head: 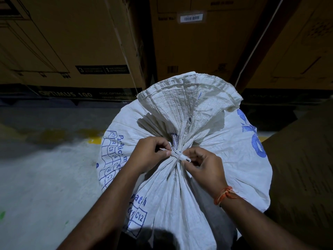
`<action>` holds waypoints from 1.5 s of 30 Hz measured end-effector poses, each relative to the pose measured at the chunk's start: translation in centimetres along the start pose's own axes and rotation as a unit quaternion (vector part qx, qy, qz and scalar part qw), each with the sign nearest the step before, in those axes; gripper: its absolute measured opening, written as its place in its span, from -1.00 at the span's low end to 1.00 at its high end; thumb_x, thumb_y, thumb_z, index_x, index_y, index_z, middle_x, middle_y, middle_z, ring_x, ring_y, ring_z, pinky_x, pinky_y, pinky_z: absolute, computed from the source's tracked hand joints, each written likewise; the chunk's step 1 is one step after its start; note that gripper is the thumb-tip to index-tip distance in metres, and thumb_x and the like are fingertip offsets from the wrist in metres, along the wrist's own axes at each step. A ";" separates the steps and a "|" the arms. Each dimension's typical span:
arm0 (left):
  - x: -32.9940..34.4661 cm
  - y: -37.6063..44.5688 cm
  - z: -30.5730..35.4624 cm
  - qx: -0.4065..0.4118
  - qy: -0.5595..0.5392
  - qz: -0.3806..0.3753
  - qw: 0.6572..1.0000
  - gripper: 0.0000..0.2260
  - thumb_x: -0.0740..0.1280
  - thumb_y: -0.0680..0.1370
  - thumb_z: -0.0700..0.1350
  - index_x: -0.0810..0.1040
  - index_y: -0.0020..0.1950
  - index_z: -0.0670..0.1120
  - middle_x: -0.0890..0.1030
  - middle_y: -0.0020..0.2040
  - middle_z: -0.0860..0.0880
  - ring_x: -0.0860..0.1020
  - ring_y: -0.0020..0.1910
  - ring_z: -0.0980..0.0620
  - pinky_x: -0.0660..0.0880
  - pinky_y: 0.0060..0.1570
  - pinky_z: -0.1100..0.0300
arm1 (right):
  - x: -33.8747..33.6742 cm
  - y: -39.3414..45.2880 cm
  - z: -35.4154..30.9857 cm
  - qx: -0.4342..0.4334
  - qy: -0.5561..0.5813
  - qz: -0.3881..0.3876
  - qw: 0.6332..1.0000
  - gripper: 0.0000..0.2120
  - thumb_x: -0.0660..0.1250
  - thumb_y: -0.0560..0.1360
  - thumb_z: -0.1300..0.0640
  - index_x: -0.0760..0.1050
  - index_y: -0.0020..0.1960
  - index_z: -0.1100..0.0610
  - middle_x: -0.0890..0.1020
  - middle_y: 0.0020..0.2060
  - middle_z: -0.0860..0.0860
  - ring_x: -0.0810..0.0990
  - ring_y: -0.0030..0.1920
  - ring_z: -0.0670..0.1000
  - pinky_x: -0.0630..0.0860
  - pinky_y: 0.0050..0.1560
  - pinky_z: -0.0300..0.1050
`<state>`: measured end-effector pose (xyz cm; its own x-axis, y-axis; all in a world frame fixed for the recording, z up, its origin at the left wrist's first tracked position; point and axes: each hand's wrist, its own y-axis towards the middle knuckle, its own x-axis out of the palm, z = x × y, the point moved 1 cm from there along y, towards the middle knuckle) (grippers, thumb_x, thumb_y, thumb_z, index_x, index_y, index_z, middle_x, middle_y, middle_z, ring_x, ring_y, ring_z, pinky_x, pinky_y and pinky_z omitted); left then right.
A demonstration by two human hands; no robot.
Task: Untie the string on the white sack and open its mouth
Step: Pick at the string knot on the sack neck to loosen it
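Sack (180, 195) bottom beyond lower edge

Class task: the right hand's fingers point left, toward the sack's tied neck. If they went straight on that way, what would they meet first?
Probably the white string knotted round the white sack neck; the right hand already pinches its end. Beyond it is the left hand.

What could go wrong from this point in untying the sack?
1. Both hands, left hand and right hand, pinch the white string right at the knot; pulling the wrong strand may tighten it.
2. The string matches the white sack in dim light, so the strands are easy to confuse.
3. The sack looks full and stands beside a cardboard box; hard tugging might tip it.
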<state>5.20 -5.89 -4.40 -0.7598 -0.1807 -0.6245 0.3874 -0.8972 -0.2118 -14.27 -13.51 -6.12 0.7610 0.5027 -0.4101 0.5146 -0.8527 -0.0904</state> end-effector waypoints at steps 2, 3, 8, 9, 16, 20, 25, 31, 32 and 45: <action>0.0 0.0 0.1 -0.002 0.004 0.001 1.000 -0.97 0.53 0.49 -0.10 0.73 -0.12 0.02 0.68 -0.28 0.08 0.51 -0.33 0.25 0.39 -0.28 0.30 | 0.0 0.0 0.1 -0.001 0.000 0.000 1.000 -0.74 0.55 0.38 0.24 0.66 -0.12 -0.11 0.75 -0.20 -0.14 0.72 -0.17 -0.12 0.66 -0.07 -0.18; 0.0 0.0 0.2 -0.003 0.007 0.002 1.000 -0.97 0.53 0.49 -0.10 0.73 -0.12 0.02 0.66 -0.29 0.09 0.50 -0.34 0.25 0.38 -0.29 0.31 | 0.0 0.0 0.2 -0.001 0.002 -0.001 1.000 -0.77 0.55 0.38 0.24 0.67 -0.11 -0.07 0.75 -0.21 -0.13 0.72 -0.18 -0.12 0.66 -0.09 -0.19; 0.0 -0.2 0.3 -0.003 0.006 0.006 1.000 -0.97 0.53 0.49 -0.10 0.73 -0.12 0.02 0.67 -0.27 0.10 0.52 -0.32 0.26 0.40 -0.27 0.29 | 0.1 0.1 0.4 0.001 0.008 -0.001 1.000 -0.77 0.54 0.37 0.26 0.66 -0.08 -0.02 0.74 -0.22 -0.09 0.70 -0.18 -0.08 0.61 -0.15 -0.28; 0.0 -0.2 0.3 -0.004 0.006 0.008 1.000 -0.97 0.54 0.49 -0.10 0.73 -0.12 0.02 0.67 -0.27 0.10 0.52 -0.33 0.26 0.39 -0.27 0.29 | 0.1 0.1 0.4 0.001 0.011 -0.001 1.000 -0.77 0.54 0.37 0.27 0.66 -0.07 -0.02 0.73 -0.22 -0.08 0.69 -0.19 -0.07 0.60 -0.17 -0.29; 0.2 -0.1 0.4 0.000 0.007 0.008 1.000 -0.95 0.53 0.49 -0.12 0.72 -0.14 0.02 0.65 -0.33 0.12 0.54 -0.34 0.28 0.37 -0.29 0.38 | 0.2 0.2 0.5 0.011 0.030 -0.004 0.999 -0.77 0.52 0.37 0.28 0.65 -0.07 0.00 0.73 -0.23 -0.02 0.69 -0.20 0.00 0.64 -0.15 -0.15; 0.3 0.0 0.4 -0.001 0.010 0.007 1.000 -0.93 0.53 0.49 -0.11 0.72 -0.16 0.05 0.66 -0.33 0.15 0.56 -0.32 0.28 0.40 -0.26 0.34 | 0.2 0.1 0.3 0.011 0.032 -0.005 0.999 -0.78 0.53 0.37 0.28 0.66 -0.06 0.03 0.72 -0.24 -0.05 0.66 -0.24 -0.12 0.59 -0.19 -0.28; 0.0 0.0 0.2 -0.022 -0.033 0.008 0.999 -0.94 0.56 0.48 -0.14 0.73 -0.14 0.02 0.72 -0.28 0.08 0.60 -0.31 0.25 0.50 -0.22 0.31 | 0.2 0.1 0.1 0.009 0.034 -0.005 0.999 -0.78 0.54 0.37 0.27 0.65 -0.06 0.02 0.73 -0.24 -0.05 0.68 -0.20 -0.07 0.62 -0.17 -0.26; -0.3 0.0 0.2 -0.026 -0.022 0.008 0.999 -0.92 0.55 0.49 -0.15 0.72 -0.17 0.00 0.66 -0.34 0.10 0.54 -0.36 0.29 0.42 -0.31 0.44 | 0.2 0.1 0.4 0.009 0.040 -0.003 0.999 -0.79 0.54 0.37 0.24 0.65 -0.08 0.00 0.72 -0.24 -0.03 0.68 -0.20 -0.01 0.66 -0.13 -0.13; -0.2 0.0 0.3 -0.023 -0.020 0.009 0.999 -0.92 0.55 0.49 -0.15 0.72 -0.17 0.01 0.66 -0.34 0.10 0.54 -0.36 0.29 0.42 -0.31 0.43 | 0.1 0.1 0.4 0.008 0.037 -0.002 0.999 -0.79 0.55 0.37 0.24 0.65 -0.07 0.00 0.72 -0.24 -0.04 0.67 -0.21 -0.04 0.65 -0.14 -0.14; 0.1 -0.1 0.3 -0.010 -0.003 0.012 1.000 -0.93 0.54 0.47 -0.12 0.71 -0.18 0.02 0.69 -0.29 0.08 0.57 -0.30 0.24 0.45 -0.24 0.32 | 0.2 0.1 0.4 0.014 0.038 0.002 0.999 -0.77 0.54 0.36 0.28 0.65 -0.07 0.02 0.73 -0.23 -0.01 0.67 -0.19 -0.02 0.64 -0.14 -0.21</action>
<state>4.92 -5.95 -4.23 -0.7528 -0.2048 -0.6256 0.4167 -0.8840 -0.2120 -14.25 -13.57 -6.53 0.7911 0.5078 -0.3409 0.5011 -0.8577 -0.1149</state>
